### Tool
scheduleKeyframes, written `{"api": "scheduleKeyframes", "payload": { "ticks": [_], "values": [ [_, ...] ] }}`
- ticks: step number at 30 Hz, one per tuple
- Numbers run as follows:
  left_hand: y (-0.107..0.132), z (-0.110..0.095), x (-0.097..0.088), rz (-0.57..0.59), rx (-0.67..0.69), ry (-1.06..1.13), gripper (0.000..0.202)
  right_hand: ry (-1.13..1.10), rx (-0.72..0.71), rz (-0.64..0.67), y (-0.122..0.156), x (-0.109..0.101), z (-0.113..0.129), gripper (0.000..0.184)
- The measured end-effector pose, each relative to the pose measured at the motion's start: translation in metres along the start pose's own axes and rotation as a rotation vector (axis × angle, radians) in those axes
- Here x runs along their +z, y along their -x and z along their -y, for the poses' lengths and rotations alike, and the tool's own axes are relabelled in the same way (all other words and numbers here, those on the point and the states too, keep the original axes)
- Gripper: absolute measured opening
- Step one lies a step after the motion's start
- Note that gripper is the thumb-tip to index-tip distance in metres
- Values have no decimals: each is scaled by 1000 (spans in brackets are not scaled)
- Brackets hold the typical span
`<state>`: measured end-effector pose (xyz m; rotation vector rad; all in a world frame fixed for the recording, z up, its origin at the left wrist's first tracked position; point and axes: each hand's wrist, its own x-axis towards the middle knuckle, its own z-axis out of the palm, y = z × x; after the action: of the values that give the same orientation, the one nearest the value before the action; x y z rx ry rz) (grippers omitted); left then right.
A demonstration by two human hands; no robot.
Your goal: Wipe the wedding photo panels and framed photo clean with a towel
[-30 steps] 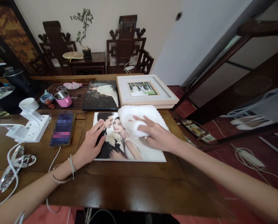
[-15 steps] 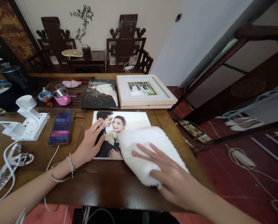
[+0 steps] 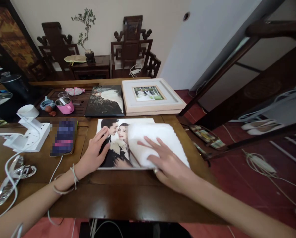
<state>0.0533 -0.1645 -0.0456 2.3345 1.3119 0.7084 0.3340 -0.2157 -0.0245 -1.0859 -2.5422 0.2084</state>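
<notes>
A large wedding photo print (image 3: 113,145) lies flat on the wooden table (image 3: 128,198). My left hand (image 3: 94,153) rests on its left edge, fingers spread flat, holding it down. A white fluffy cloth (image 3: 155,140) covers the right half of the print. Pressing on that cloth is my right hand (image 3: 168,163), fingers stretched out over it, at the print's lower right corner.
Behind the print lie a dark photo print (image 3: 105,100) and a white framed photo (image 3: 150,96). To the left are a phone (image 3: 63,137), a white power strip (image 3: 28,135) with cables, a pink cup (image 3: 65,105). Carved chairs (image 3: 133,49) stand at the back wall.
My right hand swept the cloth from the print's top right down towards me, then back up onto the print's right half. My left hand has stayed in place.
</notes>
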Motion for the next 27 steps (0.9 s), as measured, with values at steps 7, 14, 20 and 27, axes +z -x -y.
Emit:
{"api": "scheduleKeyframes", "payload": {
  "ticks": [7,14,20,27],
  "values": [
    [2,-1,1,-19,16,11,47,-29,-79,10,41,2,33,35],
    [2,1,2,-29,17,32,47,23,-20,89,-19,-8,-30,38],
    [1,0,0,-6,12,35,49,24,22,67,-40,-9,-52,36],
    [1,-2,0,-19,4,22,48,-7,-132,-16,28,0,16,31]
  ]
}}
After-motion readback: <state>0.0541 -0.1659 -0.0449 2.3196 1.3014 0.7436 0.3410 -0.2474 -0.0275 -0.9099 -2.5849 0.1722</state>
